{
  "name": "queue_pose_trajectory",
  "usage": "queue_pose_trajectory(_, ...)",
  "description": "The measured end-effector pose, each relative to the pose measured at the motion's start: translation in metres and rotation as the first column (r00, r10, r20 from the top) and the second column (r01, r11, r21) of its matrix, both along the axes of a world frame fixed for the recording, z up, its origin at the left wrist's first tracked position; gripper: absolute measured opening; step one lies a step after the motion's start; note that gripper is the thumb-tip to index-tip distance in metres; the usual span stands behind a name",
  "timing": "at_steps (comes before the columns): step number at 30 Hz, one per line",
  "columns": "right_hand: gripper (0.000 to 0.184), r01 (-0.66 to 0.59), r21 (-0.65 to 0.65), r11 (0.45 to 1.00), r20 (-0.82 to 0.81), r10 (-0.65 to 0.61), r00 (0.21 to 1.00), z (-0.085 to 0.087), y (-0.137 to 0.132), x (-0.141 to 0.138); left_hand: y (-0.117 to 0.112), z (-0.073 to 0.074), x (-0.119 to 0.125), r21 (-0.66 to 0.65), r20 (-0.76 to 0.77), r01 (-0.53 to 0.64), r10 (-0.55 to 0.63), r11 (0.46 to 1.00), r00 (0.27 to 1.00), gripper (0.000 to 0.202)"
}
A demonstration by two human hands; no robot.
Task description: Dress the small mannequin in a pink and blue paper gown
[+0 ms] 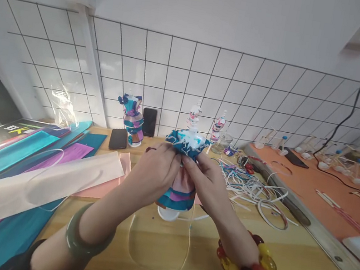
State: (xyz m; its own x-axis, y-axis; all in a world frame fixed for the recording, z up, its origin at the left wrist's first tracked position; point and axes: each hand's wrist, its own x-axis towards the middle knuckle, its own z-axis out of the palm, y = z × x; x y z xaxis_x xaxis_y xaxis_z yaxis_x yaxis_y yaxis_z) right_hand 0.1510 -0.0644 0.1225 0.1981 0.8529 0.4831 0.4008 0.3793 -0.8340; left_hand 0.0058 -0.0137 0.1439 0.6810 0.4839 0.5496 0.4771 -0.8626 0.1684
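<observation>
A small bottle doll (177,196) dressed in pink, blue and purple paper bands stands on the wooden table (284,254), with a blue-and-white ruffled collar (187,143) at its neck. My left hand (156,172) is closed round the doll's left side and pinches the collar. On the right side my right hand (205,180) also pinches the collar with fingertips pressed together. A thin white strip (157,246) loops on the table below the doll. The left wrist wears a green bangle, the right a bracelet of red and yellow beads.
Long sheets of blue, purple and pale paper (21,173) lie at the left. A finished doll (132,120) and two phones (119,138) sit at the back. A pile of white strips (254,189) lies to the right, with an orange mat (329,192) beyond.
</observation>
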Motion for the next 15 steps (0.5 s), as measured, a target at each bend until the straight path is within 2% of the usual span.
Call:
queue_pose_trajectory(8,0.025,-0.016,0.037,0.999,0.073,0.013,0.997,-0.014,0.021,0.005,0.019,-0.013,0.000,0.164,-0.107,-0.002,0.020,0.986,0.994,0.031)
queue_pose_trajectory(12,0.024,-0.013,0.056,0.998,0.129,0.006,0.992,-0.015,0.026,0.013,0.025,-0.017,0.003,0.151,-0.116,0.005,0.012,0.989,0.993,0.035)
queue_pose_trajectory(15,0.023,-0.001,0.120,0.993,0.244,-0.028,0.969,-0.014,0.028,0.019,0.027,-0.019,0.007,0.092,-0.108,0.024,-0.014,0.995,0.994,0.037)
